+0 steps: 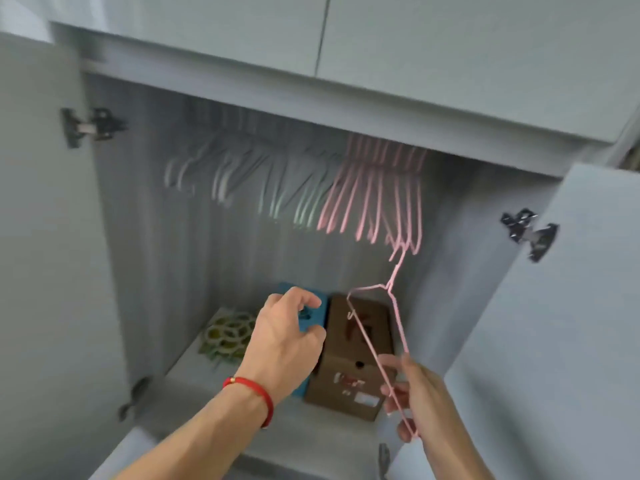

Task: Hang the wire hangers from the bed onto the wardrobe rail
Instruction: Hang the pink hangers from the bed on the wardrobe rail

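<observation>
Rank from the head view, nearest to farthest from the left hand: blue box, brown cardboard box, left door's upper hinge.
From the left hand:
1. blue box, right behind the fingers, partly hidden by them
2. brown cardboard box, just to its right on the wardrobe floor
3. left door's upper hinge, far up on the left

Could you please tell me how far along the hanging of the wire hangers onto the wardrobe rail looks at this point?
Well along, it seems: a row of pale hangers and a bunch of pink hangers already hang inside the open wardrobe. In hand: the right hand grips one pink wire hanger, hook up near the hung ones but not yet on. The left hand holds nothing. The bed is out of view, so what remains is unknown.
</observation>
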`<state>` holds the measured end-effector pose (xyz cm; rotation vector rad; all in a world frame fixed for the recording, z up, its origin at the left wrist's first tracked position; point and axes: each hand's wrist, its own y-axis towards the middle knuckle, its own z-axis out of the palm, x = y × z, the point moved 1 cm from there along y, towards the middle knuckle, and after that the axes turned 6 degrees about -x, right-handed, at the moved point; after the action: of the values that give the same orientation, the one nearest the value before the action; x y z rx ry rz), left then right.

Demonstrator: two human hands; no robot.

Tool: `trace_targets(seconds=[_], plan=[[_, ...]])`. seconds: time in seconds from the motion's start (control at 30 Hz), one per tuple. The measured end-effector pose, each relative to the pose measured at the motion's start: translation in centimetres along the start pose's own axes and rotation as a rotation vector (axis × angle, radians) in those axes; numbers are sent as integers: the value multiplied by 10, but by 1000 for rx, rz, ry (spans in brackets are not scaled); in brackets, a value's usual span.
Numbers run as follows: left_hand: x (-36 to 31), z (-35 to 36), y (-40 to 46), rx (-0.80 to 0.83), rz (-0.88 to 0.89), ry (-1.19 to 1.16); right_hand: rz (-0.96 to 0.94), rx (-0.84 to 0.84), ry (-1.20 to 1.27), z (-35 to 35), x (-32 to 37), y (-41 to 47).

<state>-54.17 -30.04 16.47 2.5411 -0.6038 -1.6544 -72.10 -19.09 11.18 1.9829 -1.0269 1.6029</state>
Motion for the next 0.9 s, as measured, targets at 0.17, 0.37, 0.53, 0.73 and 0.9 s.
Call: trace_targets(seconds=[0.17,0.37,0.53,0.73,0.9], plan=[[-44,20,47,75,116,-46,-57,-272,-16,-31,34,36],[-49,30,70,116,173,-28,-50,-280,-15,-39,3,26],[-40,54,68,215,133,-13,-143,-317,-44,-32,-25,-10],[-42,79,54,300,112,-13,-73,-400,-1,-50,-24,-33],[-54,80,57,278,148,-28,-91,-416,31,-56,-14,-33]])
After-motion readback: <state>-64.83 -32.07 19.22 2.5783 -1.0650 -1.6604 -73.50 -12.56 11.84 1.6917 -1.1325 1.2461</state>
